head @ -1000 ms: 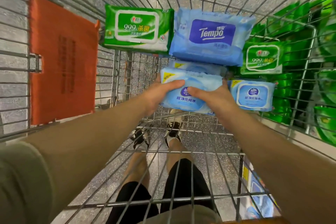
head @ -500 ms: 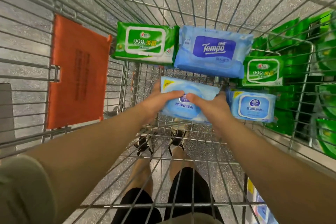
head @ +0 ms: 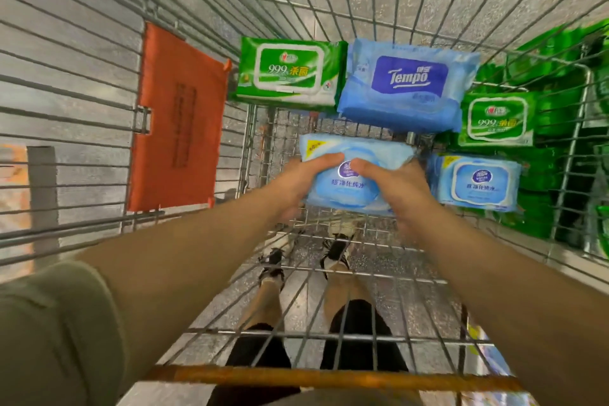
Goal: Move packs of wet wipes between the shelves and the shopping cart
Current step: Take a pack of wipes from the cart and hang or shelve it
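I look down into a wire shopping cart (head: 346, 280). Both hands grip one light blue pack of wet wipes (head: 349, 188) over the cart floor: my left hand (head: 296, 184) holds its left end and my right hand (head: 392, 188) its right end, thumbs on top. A second light blue pack (head: 478, 183) lies to the right. Behind it sits a green 999 pack (head: 497, 120). At the far end lie a blue Tempo pack (head: 405, 86) and another green 999 pack (head: 290, 74).
An orange flap (head: 178, 128) hangs on the cart's left wall. The orange push handle (head: 329, 377) crosses the bottom. Green packs on store shelves (head: 560, 155) show through the right wall. My legs and shoes show through the cart floor.
The pack in both hands has come a little toward me and away from the Tempo pack. The view has tilted down, so the cart handle now shows at the bottom.
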Motion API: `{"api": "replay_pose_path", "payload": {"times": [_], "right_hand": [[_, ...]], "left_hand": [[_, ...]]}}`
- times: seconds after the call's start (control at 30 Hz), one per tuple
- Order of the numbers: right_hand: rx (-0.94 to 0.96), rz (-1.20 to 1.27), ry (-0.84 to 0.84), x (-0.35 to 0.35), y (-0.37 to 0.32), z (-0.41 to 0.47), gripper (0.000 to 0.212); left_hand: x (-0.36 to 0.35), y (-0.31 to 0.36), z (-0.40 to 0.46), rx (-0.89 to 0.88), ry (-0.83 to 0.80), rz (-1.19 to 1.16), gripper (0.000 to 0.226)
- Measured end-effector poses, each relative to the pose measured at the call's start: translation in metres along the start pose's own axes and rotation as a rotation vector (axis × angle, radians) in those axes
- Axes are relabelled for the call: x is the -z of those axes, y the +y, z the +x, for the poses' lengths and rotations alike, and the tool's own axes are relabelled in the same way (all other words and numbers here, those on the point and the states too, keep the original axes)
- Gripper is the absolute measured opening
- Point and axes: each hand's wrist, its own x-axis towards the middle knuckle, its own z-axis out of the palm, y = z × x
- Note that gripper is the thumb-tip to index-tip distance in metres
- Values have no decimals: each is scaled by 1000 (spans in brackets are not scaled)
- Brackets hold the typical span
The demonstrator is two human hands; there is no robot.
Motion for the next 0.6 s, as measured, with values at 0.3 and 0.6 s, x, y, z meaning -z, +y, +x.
{"api": "replay_pose_path", "payload": {"times": [0.3,0.6], "right_hand": [[231,188,-80,-18,-62,-97,61],[547,273,65,5,-150,-245,70]], "left_hand": [[23,68,-109,-196,2,46,23],[0,133,-251,-519,-166,88,44]]}}
